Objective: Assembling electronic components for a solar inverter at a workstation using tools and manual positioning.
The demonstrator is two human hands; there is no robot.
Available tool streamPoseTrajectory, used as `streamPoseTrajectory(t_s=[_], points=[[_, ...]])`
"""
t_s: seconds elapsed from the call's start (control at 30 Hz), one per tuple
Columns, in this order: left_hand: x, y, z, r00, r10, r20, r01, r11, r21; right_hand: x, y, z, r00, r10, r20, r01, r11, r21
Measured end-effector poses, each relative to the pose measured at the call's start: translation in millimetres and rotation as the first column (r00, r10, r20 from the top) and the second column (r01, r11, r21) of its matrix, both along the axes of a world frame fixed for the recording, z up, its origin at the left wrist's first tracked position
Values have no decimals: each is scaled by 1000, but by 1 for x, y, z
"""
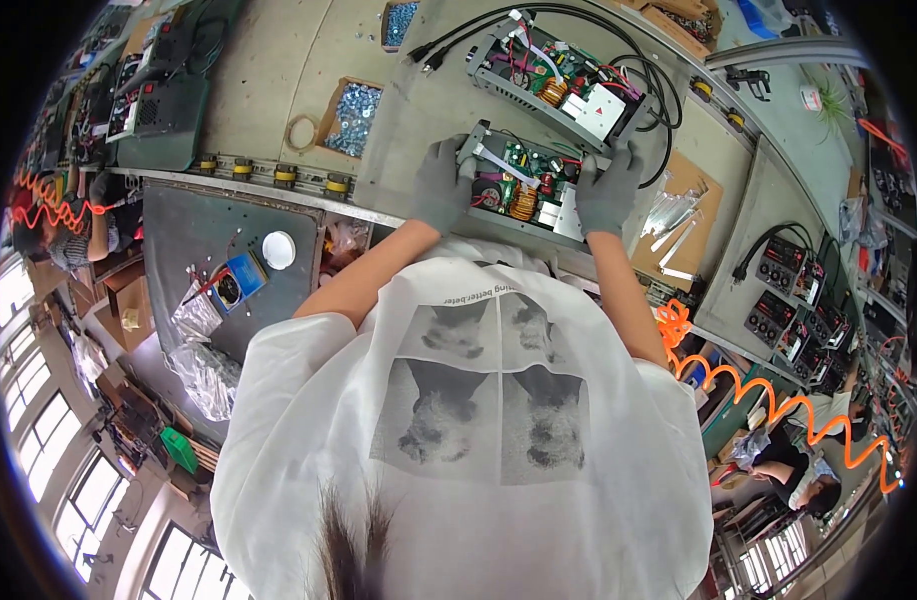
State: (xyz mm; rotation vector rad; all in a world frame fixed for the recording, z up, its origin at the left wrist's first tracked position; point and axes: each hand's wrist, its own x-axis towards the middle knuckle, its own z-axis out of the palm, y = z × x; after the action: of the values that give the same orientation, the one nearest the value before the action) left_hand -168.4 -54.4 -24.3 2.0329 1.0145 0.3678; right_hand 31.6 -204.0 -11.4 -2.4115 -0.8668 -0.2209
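Note:
In front of me lies an open electronic unit in a dark metal housing, with a green circuit board, a copper coil and a silver plate inside. My left hand, in a grey glove, grips its left end. At the opposite end, my right hand, gloved the same way, has its fingers around the housing. Just behind, a second open unit of the same kind touches or nearly touches the first. Black power cables loop around that second unit.
Open cartons of small metal fasteners stand left of the units. To the right, metal strips lie on cardboard. An orange coiled hose hangs beside my right arm. Finished-looking black units sit farther right. Other people work at both sides.

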Motion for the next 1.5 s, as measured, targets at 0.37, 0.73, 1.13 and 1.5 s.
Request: streamPoseTrajectory(t_s=[0.37, 0.73, 1.13, 1.5], points=[[32, 33, 38, 894, -382, -234, 440, 650, 620, -36, -32, 7, 992, -118, -45, 105, 968, -229], [52, 49, 16, 875, -98, 474, 305, 872, -384, -30, -2, 4, 895, 422, -144, -435, 898, -73], [23, 45, 3, 875, -340, 344, 340, 938, 62, -23, 35, -10, 701, 631, -332, -707, 673, -216], [25, 44, -12, 934, -279, 221, 217, 939, 268, -30, 56, -13, 793, 481, -373, -584, 775, -242]])
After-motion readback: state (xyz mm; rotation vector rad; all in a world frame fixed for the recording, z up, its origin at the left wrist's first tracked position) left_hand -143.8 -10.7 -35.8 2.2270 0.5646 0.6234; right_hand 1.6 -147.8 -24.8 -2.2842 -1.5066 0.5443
